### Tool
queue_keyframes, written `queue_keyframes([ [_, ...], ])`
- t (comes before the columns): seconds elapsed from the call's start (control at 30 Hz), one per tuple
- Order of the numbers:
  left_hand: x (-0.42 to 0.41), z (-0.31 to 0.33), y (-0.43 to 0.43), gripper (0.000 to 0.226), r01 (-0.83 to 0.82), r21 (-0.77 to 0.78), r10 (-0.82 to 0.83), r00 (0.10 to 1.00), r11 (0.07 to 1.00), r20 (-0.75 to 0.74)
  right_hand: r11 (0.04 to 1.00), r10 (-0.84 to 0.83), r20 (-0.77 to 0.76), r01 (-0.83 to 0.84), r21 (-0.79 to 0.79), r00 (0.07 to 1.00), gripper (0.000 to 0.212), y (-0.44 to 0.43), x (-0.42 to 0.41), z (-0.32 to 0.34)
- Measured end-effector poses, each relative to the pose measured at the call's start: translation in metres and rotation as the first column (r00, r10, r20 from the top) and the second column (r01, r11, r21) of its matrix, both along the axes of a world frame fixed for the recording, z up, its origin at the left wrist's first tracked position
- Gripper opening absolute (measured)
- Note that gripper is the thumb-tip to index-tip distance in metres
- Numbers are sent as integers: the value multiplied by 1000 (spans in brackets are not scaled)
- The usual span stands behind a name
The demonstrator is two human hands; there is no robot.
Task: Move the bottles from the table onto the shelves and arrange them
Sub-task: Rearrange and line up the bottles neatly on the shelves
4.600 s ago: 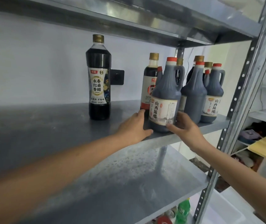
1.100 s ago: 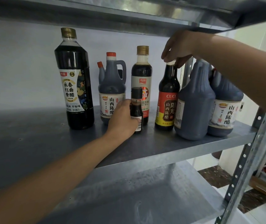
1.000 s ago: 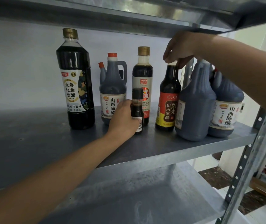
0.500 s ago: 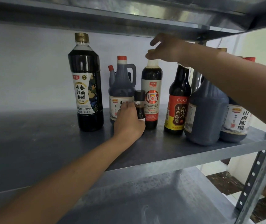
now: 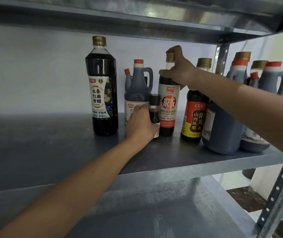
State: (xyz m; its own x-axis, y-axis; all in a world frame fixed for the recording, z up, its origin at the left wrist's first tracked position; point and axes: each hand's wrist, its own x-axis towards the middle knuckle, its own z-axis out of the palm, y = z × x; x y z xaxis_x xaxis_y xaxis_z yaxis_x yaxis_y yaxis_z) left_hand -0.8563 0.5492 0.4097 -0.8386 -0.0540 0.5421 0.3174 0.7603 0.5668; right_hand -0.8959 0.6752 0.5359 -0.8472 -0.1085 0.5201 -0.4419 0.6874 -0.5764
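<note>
Dark sauce and vinegar bottles stand on the grey metal shelf [image 5: 51,152]. My left hand [image 5: 139,123] grips a small black-capped bottle [image 5: 154,111] standing in front of a jug with a red cap [image 5: 138,83]. My right hand [image 5: 180,70] holds the neck of a gold-capped soy sauce bottle [image 5: 168,109] with a white and red label. To its right stands a red-labelled vinegar bottle [image 5: 194,117]. A tall gold-capped bottle [image 5: 102,86] stands apart on the left.
Several large dark jugs [image 5: 223,127] crowd the shelf's right end, next to the perforated upright post [image 5: 220,55]. Another shelf [image 5: 137,12] hangs close above the bottle tops. A lower shelf [image 5: 154,212] lies beneath, with a front post [image 5: 274,194] at right.
My right hand left the red-labelled vinegar bottle's top and moved left onto the soy sauce bottle's neck. My left hand stays on the small bottle. The view shifted left.
</note>
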Motion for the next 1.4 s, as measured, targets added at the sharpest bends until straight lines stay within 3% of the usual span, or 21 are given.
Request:
queue_keyframes([
  [0.27,6,-5,1,51,-78,-51,73,994,996,-78,998,26,87,-31,58,996,63,3,16,8],
  [0.57,8,-12,0,56,-52,-39,49,995,998,-83,995,89,115,-93,34,989,59,19,47,7],
  [0.7,8,-16,-2,53,-70,17,71,993,997,-91,988,141,99,-133,-82,985,70,24,57,3],
  [0.8,11,-16,-5,44,-158,34,162,972,987,-173,962,235,180,-202,-186,955,86,30,63,-10],
  [0.9,18,-19,-3,42,25,51,-12,971,998,-237,956,272,268,-229,-182,924,99,35,65,-34],
  [0.97,24,-23,3,50,197,13,-194,972,980,-133,945,291,277,-230,-232,916,102,35,62,-49],
  [1.07,27,-27,9,70,241,-30,-243,968,970,-63,924,328,297,-239,-297,897,92,33,56,-69],
  [1.23,27,-26,6,59,239,27,-236,968,971,-84,860,485,322,-378,-342,813,68,49,47,-101],
  [1.4,34,-23,-1,52,368,164,-367,929,915,-41,815,561,263,-469,-340,784,52,58,49,-106],
])
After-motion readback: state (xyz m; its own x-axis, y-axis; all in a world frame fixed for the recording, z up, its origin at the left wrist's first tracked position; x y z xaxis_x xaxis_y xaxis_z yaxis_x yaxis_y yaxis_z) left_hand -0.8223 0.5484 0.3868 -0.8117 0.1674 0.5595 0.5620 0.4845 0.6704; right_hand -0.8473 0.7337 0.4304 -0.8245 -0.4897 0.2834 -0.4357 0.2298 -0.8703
